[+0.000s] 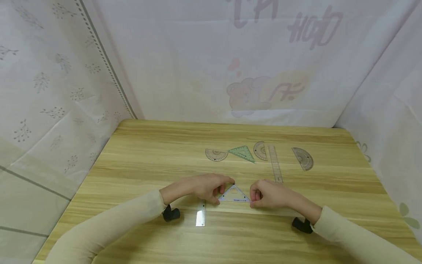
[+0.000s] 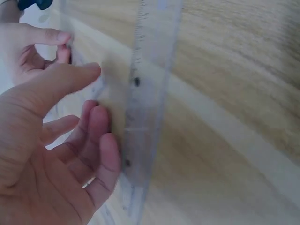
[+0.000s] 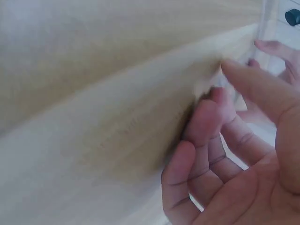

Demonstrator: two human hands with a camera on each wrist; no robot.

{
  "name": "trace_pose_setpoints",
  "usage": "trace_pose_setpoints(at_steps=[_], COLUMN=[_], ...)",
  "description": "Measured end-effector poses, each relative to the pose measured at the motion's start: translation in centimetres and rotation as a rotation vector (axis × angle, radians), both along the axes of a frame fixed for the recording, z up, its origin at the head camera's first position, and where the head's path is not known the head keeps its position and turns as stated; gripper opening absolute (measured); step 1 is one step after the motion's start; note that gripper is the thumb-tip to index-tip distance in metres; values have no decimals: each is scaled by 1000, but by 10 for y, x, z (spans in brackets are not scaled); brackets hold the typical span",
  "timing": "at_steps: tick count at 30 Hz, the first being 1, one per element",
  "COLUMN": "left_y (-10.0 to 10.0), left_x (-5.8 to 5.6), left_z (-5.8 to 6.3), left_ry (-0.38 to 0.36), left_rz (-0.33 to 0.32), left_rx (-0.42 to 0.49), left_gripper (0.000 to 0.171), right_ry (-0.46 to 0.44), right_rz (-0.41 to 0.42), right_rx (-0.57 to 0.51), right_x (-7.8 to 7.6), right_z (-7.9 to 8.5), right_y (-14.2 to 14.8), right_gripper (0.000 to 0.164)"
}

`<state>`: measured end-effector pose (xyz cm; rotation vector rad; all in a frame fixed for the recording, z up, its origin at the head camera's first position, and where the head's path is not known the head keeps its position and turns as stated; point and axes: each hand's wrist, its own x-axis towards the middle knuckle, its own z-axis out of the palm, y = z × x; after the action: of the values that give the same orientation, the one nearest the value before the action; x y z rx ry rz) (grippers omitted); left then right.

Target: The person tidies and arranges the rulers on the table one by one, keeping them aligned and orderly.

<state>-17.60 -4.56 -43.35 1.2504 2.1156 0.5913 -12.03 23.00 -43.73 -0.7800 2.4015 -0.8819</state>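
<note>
A clear triangular set square [image 1: 234, 194] with blue printing lies on the wooden table between the two hands. My left hand [image 1: 211, 187] holds it at its left side, with the index finger at the top corner and the thumb by the lower left corner. At the lower right corner, my right hand [image 1: 267, 194] pinches the set square between thumb and fingers. A clear ruler [image 2: 149, 93] lies below the left hand, its upper part hidden by that hand in the head view. In the right wrist view, the right hand's fingers [image 3: 206, 122] are curled near the tabletop.
Farther back on the table [image 1: 158, 146] lie a clear protractor [image 1: 216, 154], a green set square [image 1: 243, 153], a second protractor [image 1: 260, 150] and a long clear ruler [image 1: 275, 163]. Another protractor [image 1: 303, 158] sits to the right. Printed cloth [image 1: 197, 66] hangs behind the table.
</note>
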Motion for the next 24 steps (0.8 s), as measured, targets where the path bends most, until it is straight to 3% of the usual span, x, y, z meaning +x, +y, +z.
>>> trace_pose_setpoints(at_steps=[8, 16, 24], left_y=[-20, -39, -57], left_x=[-5, -11, -16], left_z=[12, 8, 6], left_ry=[-21, 14, 48], left_rz=[52, 90, 184], left_rx=[124, 184, 198], left_gripper=[69, 63, 60], right_ry=[-23, 20, 30], right_rz=[-30, -64, -60], right_rx=[-164, -131, -161], right_x=[-17, -28, -34], right_z=[1, 3, 4], right_y=[11, 12, 10], right_gripper=[14, 23, 27])
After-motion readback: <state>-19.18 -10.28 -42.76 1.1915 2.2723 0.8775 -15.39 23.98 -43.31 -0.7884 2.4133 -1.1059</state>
